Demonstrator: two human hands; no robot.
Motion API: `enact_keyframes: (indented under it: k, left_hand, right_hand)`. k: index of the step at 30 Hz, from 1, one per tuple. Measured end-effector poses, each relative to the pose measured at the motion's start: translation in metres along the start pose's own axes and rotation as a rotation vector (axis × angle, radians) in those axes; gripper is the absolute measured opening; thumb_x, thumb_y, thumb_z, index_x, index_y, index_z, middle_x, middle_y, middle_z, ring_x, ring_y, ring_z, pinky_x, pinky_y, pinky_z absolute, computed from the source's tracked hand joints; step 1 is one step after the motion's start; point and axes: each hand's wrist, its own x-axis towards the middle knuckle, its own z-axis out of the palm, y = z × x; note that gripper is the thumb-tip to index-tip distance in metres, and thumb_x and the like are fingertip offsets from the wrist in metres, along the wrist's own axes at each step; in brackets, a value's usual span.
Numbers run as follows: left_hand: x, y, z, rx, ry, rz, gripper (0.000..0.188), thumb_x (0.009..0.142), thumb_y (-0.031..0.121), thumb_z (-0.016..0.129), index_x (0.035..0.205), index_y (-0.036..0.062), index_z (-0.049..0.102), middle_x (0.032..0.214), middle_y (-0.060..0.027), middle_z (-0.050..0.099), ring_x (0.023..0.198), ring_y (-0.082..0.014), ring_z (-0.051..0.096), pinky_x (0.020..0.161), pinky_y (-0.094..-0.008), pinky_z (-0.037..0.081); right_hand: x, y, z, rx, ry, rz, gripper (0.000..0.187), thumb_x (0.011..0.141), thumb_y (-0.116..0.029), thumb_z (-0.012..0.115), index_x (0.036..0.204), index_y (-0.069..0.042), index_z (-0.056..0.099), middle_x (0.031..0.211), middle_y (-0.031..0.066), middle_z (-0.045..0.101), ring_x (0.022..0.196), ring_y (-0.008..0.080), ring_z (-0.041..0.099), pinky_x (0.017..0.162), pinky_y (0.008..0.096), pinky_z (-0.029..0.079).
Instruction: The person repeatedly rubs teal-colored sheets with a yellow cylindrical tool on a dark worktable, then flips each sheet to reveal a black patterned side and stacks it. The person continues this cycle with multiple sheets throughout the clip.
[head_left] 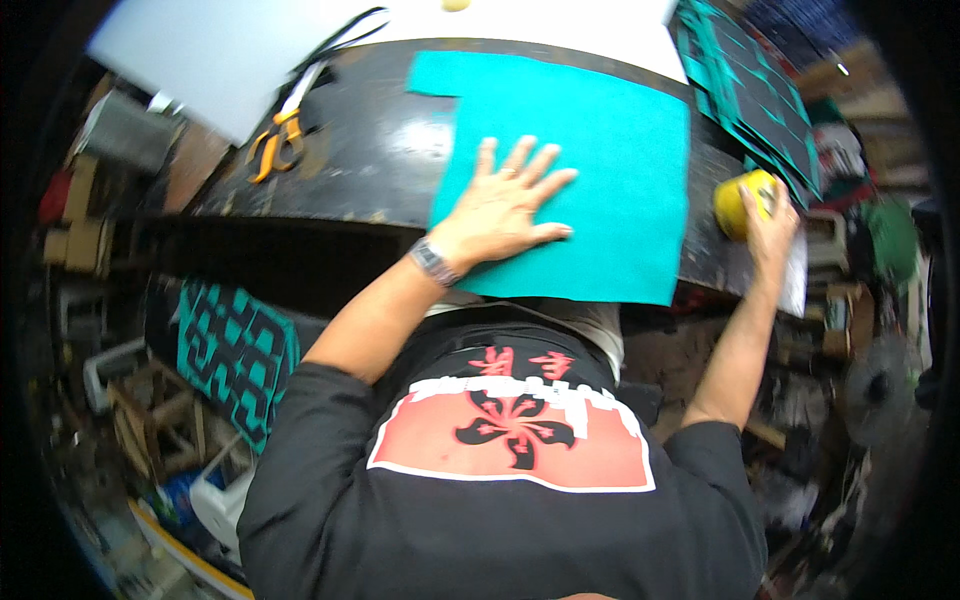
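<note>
A teal sheet of felt-like cloth (590, 200), with a narrow tab at its upper left, lies flat on the dark worktable (375, 130). Its near edge reaches past the table's front edge. My left hand (510, 205) rests palm down on the sheet, fingers spread, a watch on the wrist. At the table's right end, my right hand (772, 225) is closed at the right side of a yellow can (735, 208), thumb over its front; whatever may be inside the can is hidden.
Orange-handled scissors (278, 140) lie at the left of the table. White sheets (550, 22) cover the far side. A stack of teal-and-black cut pieces (750, 85) sits at the far right. Below left hangs a teal-and-black patterned piece (235, 350), near a wooden stool (155, 415).
</note>
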Motion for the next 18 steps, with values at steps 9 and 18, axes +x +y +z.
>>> enact_keyframes:
  k: [9,18]
  left_hand:
    - [0.0,0.022,0.008,-0.113,-0.021,0.027,0.062,0.099,0.041,0.057,0.153,0.0161,0.041,0.161,-0.0157,0.034,0.15,-0.0378,0.027,0.116,-0.0723,0.016]
    - [-0.006,0.03,0.003,-0.153,0.056,0.078,0.066,0.096,0.059,0.054,0.15,0.0208,0.048,0.16,-0.0155,0.036,0.151,-0.0364,0.026,0.115,-0.0738,0.012]
  right_hand:
    - [-0.011,-0.054,-0.009,0.283,0.034,-0.222,0.083,0.076,-0.045,0.086,0.146,-0.015,0.053,0.131,0.0191,0.054,0.122,0.0329,0.057,0.106,0.0446,0.045]
    - [-0.003,-0.234,0.077,0.233,0.037,-0.639,0.077,0.075,-0.047,0.085,0.139,-0.011,0.06,0.13,0.0219,0.059,0.119,0.0379,0.059,0.101,0.0465,0.05]
